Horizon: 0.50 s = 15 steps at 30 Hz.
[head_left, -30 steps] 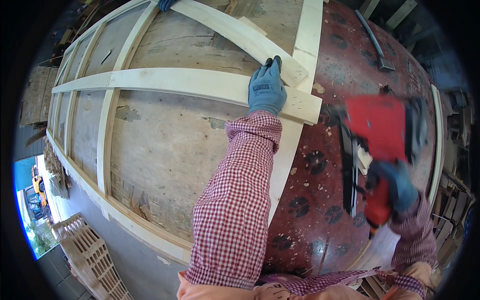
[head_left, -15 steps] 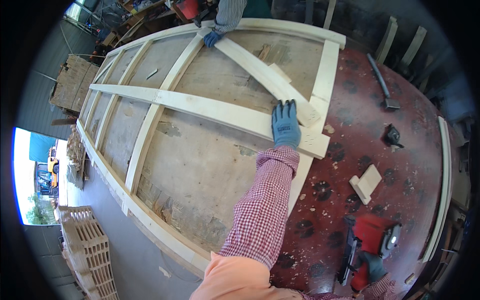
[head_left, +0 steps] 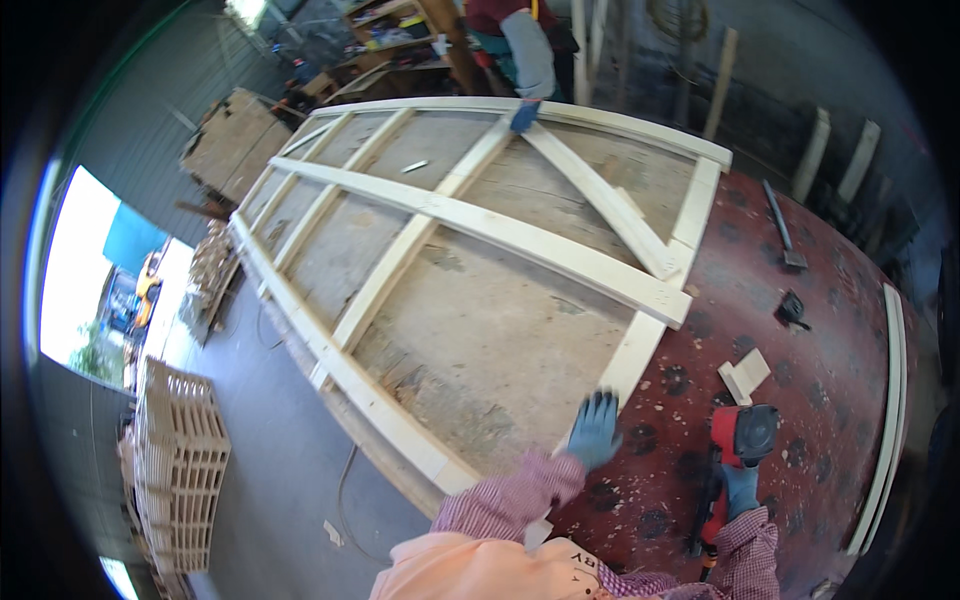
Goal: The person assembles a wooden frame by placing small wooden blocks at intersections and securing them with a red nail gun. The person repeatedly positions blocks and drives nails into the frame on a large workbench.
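Note:
My left hand point(head_left: 597, 432), in a blue-grey work glove, has its fingers stretched out, at the right end rail point(head_left: 636, 355) of a large pale timber frame; whether it touches the wood I cannot tell. My right hand point(head_left: 741, 490), also gloved, grips a red and black nail gun point(head_left: 735, 437) above the dark red work table. A long middle beam point(head_left: 540, 245) crosses the frame. From near its right end a diagonal brace point(head_left: 595, 200) runs up to the far rail. There a co-worker's blue-gloved hand point(head_left: 524, 116) rests by the brace's far end.
On the red table point(head_left: 690, 500) lie a hammer point(head_left: 785, 230), a small black tool point(head_left: 792, 308) and wood offcuts point(head_left: 745, 376). Long white strips point(head_left: 888, 420) lie along its right edge. Stacked pallets point(head_left: 178, 450) stand at the left on the grey floor.
My left hand has left the middle beam's right end and come back toward me along the end rail. The nail gun has moved up and is now turned upright. My view has shifted too.

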Each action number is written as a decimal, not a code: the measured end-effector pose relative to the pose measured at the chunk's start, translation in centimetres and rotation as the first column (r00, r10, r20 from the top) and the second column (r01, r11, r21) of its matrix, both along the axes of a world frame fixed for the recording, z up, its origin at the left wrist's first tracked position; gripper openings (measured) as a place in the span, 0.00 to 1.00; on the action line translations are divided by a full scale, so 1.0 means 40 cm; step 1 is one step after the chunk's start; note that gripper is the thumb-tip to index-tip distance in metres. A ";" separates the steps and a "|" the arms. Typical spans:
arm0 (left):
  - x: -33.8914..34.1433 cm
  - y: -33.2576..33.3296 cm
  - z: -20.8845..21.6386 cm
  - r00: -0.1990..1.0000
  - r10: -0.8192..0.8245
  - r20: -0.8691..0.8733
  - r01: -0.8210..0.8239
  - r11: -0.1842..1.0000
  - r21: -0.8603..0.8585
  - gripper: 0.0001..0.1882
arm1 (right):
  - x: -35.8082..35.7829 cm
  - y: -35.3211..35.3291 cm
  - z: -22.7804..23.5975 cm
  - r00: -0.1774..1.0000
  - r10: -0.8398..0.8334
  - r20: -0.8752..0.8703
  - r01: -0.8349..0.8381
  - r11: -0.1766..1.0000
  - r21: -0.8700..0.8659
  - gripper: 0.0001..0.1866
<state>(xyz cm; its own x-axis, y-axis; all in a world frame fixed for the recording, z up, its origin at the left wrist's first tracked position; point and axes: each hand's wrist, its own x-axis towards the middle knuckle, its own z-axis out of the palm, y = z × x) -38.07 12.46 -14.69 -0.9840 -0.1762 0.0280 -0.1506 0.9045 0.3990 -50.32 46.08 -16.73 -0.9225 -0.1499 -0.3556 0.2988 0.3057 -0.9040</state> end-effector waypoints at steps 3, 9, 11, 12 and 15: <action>0.392 0.064 0.035 0.984 0.108 0.138 -0.114 0.993 0.039 0.44 | 0.007 -0.037 0.014 0.990 -0.008 0.138 0.010 1.000 -0.014 0.19; 0.755 0.055 0.074 0.895 0.425 0.136 -0.410 0.903 -0.124 0.45 | 0.007 -0.105 0.114 0.973 0.028 0.230 -0.008 0.996 -0.087 0.17; 0.672 -0.015 0.046 0.873 0.465 0.146 -0.452 0.885 -0.114 0.47 | -0.168 0.107 -0.125 0.996 0.041 -0.076 -0.010 0.932 0.364 0.23; 0.697 -0.017 0.039 0.840 0.497 0.217 -0.486 0.867 -0.106 0.49 | -0.140 0.072 -0.095 0.972 0.114 -0.204 0.008 0.855 0.518 0.24; 0.781 -0.015 0.025 0.796 0.516 0.316 -0.509 0.854 -0.112 0.52 | 0.019 -0.111 0.149 0.955 0.244 -0.167 -0.052 0.694 0.718 0.31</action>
<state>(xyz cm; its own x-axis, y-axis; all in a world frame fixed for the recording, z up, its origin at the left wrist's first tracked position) -6.84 11.88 -13.70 -0.7033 -0.6600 -0.2643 -0.7105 0.6661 0.2271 -49.55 41.65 -10.78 -0.9771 -0.0886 -0.1934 0.0060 0.8974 -0.4412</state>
